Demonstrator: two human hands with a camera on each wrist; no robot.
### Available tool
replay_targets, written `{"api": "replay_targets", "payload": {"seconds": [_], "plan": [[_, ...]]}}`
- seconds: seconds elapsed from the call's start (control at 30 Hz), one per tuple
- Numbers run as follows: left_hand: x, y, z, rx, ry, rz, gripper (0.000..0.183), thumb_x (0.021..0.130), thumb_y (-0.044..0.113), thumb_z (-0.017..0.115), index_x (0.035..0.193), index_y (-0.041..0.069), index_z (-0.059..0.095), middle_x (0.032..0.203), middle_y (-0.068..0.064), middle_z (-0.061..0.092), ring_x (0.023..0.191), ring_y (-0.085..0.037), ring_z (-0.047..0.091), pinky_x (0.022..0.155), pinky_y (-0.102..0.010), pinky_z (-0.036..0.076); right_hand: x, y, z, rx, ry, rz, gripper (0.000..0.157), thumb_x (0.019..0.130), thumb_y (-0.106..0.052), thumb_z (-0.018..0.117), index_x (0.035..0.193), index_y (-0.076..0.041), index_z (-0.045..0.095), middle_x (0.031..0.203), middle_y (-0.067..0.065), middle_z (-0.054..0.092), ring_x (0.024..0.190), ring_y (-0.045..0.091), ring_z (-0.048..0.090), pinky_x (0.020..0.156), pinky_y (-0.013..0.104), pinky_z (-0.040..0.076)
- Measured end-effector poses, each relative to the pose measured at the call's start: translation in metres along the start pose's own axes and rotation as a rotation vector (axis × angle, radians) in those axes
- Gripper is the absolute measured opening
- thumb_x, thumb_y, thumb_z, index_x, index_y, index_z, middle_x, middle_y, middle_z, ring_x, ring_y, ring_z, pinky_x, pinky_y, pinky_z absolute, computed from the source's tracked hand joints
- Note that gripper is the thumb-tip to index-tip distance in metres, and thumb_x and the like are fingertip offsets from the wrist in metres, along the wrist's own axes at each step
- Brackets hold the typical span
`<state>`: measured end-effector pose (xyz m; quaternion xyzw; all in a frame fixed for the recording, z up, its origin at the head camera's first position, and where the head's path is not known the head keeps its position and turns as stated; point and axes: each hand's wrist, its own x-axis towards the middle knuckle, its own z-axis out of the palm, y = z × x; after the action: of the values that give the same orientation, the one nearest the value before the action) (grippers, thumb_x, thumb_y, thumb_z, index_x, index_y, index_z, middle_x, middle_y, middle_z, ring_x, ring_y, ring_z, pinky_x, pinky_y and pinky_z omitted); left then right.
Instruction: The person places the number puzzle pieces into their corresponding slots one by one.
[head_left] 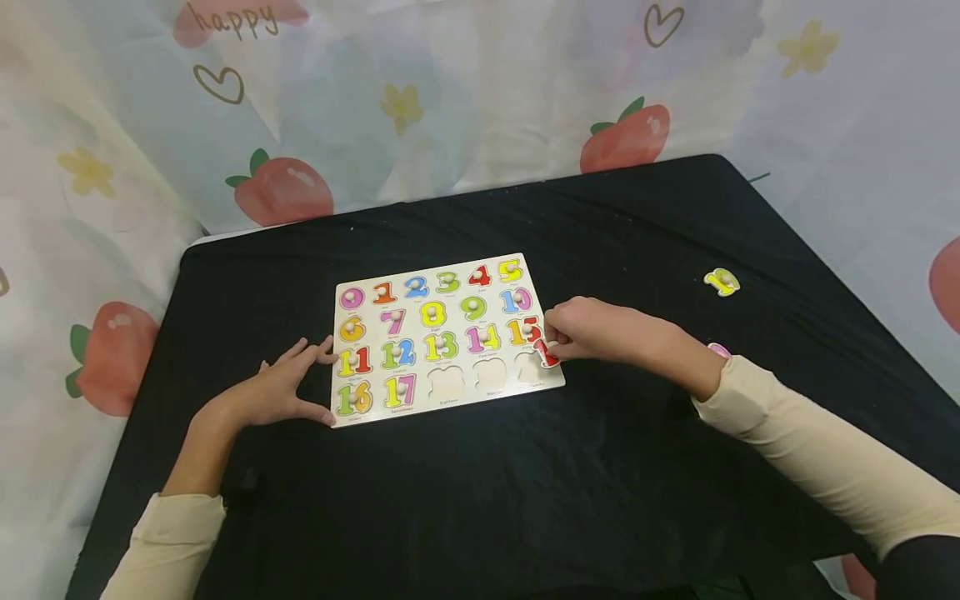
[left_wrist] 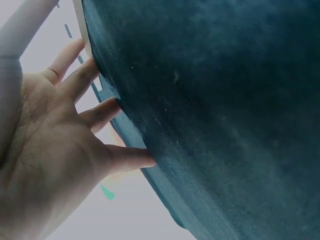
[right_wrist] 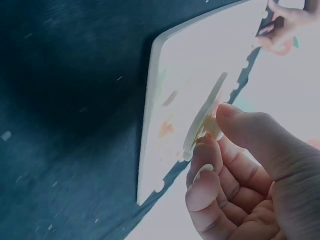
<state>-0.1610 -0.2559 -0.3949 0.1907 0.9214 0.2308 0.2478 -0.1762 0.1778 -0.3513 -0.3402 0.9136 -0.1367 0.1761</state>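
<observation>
A pale wooden number puzzle board (head_left: 465,395) lies on the black cloth, its peg pieces filling most of the recesses. Three recesses in the bottom row show bare wood. My right hand (head_left: 592,329) pinches a red number puzzle piece (head_left: 546,355) over the board's lower right corner, beside the 15. In the right wrist view that piece (right_wrist: 206,114) appears edge-on and tilted between thumb and fingers; its full number is hidden. My left hand (head_left: 273,387) rests at the board's left edge with fingers spread, thumb near the lower left corner.
A yellow number piece (head_left: 722,282) lies on the cloth to the right. Nearer, a pink piece (head_left: 718,349) is mostly hidden behind the right sleeve (head_left: 795,433). Behind the black-covered table (head_left: 450,500) hangs a printed curtain (head_left: 487,100).
</observation>
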Motion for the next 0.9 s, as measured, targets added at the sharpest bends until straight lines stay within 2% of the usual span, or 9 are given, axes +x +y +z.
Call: {"api": "replay_targets", "payload": {"seconds": [0.13,0.43,0.9], "plan": [[0.001,0.000,0.000,0.008,-0.001,-0.002,0.099,0.066,0.049,0.080,0.144,0.010,0.033,0.155,-0.017,0.012,0.139,-0.043,-0.002,0.092,-0.077,0.000,0.009,-0.008,0.004,-0.014,0.015,-0.034,0.013,0.083,-0.009,0.071,0.078,-0.008,0.059,0.063,-0.005,0.048,0.057,0.009,0.045,0.052,0.022,0.038],[0.002,0.000,0.000,0.013,-0.003,-0.011,0.100,0.066,0.050,0.080,0.144,0.009,0.032,0.154,-0.019,0.013,0.138,-0.044,-0.001,0.092,-0.077,0.001,0.030,-0.030,0.014,-0.017,-0.019,-0.043,0.014,0.086,-0.014,0.069,0.078,-0.009,0.059,0.061,-0.004,0.049,0.056,0.011,0.047,0.051,0.022,0.034],[0.002,-0.001,0.001,0.012,0.002,-0.011,0.100,0.065,0.050,0.080,0.144,0.010,0.034,0.154,-0.018,0.013,0.139,-0.043,-0.002,0.092,-0.078,0.001,0.067,-0.061,0.038,-0.043,0.005,-0.157,0.015,0.086,-0.017,0.069,0.077,-0.010,0.060,0.063,-0.006,0.051,0.058,0.010,0.047,0.055,0.021,0.036]]}}
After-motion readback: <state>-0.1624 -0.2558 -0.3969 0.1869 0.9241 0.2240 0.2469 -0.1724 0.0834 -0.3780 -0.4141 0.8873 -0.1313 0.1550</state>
